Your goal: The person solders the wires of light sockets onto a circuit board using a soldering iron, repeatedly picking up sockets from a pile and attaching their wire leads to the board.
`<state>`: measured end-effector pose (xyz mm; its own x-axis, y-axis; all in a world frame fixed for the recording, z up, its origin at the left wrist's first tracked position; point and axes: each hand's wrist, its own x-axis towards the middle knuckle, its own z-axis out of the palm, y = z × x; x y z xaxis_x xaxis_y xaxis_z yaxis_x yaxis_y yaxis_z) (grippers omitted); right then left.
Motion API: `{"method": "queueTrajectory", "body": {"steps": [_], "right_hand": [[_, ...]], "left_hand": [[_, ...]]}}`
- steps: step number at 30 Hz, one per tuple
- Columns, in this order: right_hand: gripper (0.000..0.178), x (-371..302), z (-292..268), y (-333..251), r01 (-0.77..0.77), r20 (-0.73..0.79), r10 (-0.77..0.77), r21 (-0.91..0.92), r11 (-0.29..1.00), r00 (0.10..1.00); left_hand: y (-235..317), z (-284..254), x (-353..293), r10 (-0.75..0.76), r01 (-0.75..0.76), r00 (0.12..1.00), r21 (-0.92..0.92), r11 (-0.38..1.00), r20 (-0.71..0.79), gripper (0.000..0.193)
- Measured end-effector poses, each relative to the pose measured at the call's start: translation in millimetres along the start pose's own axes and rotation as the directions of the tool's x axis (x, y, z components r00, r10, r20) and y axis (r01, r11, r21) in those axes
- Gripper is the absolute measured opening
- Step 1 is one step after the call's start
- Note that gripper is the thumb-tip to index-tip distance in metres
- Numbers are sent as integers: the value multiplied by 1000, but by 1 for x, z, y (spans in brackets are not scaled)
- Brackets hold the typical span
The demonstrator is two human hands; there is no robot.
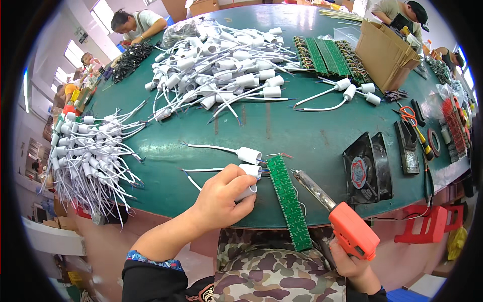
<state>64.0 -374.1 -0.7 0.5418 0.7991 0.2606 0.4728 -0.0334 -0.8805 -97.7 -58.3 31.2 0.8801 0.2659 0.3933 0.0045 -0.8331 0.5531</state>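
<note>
My left hand [224, 196] is closed around a white cylindrical lamp socket [247, 193], its thumb below and its fingers above. Just beyond the fingers lies a second white socket [250, 169], and farther away a third one [249, 154], with white cables trailing left. Thin coloured wires run from the sockets to the upper end of a narrow green circuit board [289, 204], which reaches past the table edge towards my lap. In my right hand [349, 261] is a red-handled soldering gun [354, 229], its tip pointing at the board's upper end, slightly apart from it.
A large heap of white sockets [216, 65] covers the far middle, with another pile [90, 156] at left. To the right stand a black fan [370, 171], scissors [407, 116] and tape [433, 142]. Green boards [327, 56] and a cardboard box [385, 53] lie beyond. Other people work around the table.
</note>
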Motion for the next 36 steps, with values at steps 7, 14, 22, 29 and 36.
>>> {"method": "queueTrajectory", "body": {"steps": [7, 14, 22, 29, 36], "right_hand": [[41, -4, 5, 8, 10, -61, -11, -18, 1000, 998], [51, 14, 9, 5, 204, -79, -207, -47, 978, 975], [46, 8, 10, 13, 185, -120, -189, -47, 982, 975], [21, 15, 6, -4, 10, -118, -4, 55, 998, 993], [19, 7, 0, -6, -133, -104, 140, 72, 988, 985]], "left_hand": [[2, 12, 6, 33, -33, 997, -4, 999, -65, 35], [0, 25, 7, 6, 7, 993, 109, 994, -121, 35], [-24, -5, -2, -167, 212, 973, 338, 917, -157, 36], [-28, -27, 3, -89, 21, 990, 500, 866, 113, 34], [14, -64, 72, 368, -516, 857, 612, 599, 361, 26]]}}
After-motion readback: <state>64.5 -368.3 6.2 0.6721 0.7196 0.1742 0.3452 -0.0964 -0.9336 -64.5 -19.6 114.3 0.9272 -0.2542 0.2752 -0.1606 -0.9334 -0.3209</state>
